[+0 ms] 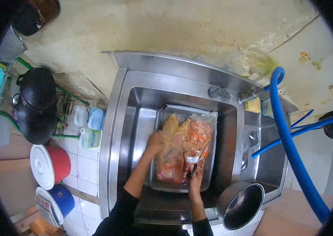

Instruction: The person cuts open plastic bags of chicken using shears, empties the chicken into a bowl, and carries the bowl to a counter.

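Clear plastic bags of raw chicken pieces point(196, 131) lie in a grey metal tray point(215, 153), which sits in the steel sink. My right hand point(196, 175) is closed around the black handle of a knife point(193, 172). The knife's thin blade points up and to the right across the right-hand bag, near a white label point(193, 159). At the left edge of the left bag point(169, 135), my left hand point(155, 142) is closed on the plastic; its fingertips are partly hidden.
A large metal pot point(240, 206) stands at the sink's front right. Blue hoses point(288, 129) hang on the right. A scouring pad point(218, 93) and a yellow sponge point(252, 105) rest on the back ledge. Jugs point(90, 137) and lidded buckets point(59, 163) are to the left.
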Demonstrator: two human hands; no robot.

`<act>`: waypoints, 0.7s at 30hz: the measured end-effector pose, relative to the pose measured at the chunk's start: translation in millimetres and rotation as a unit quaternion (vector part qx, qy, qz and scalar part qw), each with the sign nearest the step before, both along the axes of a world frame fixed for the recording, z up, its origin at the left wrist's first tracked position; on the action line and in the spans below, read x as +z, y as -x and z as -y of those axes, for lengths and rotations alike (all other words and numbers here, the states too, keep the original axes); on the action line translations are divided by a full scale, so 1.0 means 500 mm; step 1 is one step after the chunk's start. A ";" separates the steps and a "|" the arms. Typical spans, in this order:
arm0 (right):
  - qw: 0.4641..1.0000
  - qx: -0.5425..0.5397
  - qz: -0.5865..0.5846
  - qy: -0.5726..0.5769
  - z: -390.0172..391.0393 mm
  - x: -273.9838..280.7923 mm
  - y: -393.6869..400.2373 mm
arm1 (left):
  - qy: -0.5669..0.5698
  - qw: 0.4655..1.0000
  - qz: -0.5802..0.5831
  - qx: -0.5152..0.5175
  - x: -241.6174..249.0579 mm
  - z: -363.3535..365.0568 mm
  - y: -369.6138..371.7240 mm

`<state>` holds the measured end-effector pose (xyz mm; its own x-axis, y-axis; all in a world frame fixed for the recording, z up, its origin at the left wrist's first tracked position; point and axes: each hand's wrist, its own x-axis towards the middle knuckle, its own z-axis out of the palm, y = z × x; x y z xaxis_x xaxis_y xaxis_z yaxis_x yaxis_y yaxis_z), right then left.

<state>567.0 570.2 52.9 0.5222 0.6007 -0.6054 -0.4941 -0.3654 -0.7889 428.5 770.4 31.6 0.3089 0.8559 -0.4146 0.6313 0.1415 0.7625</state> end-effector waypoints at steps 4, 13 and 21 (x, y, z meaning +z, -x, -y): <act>0.999 0.011 0.040 -0.027 -0.002 0.012 0.013 | -0.083 0.976 0.073 -0.186 0.135 -0.070 0.002; 0.991 0.078 0.107 -0.007 0.050 -0.153 0.010 | 0.145 0.977 0.119 -0.104 -0.048 -0.146 0.020; 0.991 0.118 -0.051 -0.026 -0.001 -0.015 0.076 | 0.265 0.923 0.215 0.180 0.100 -0.006 0.115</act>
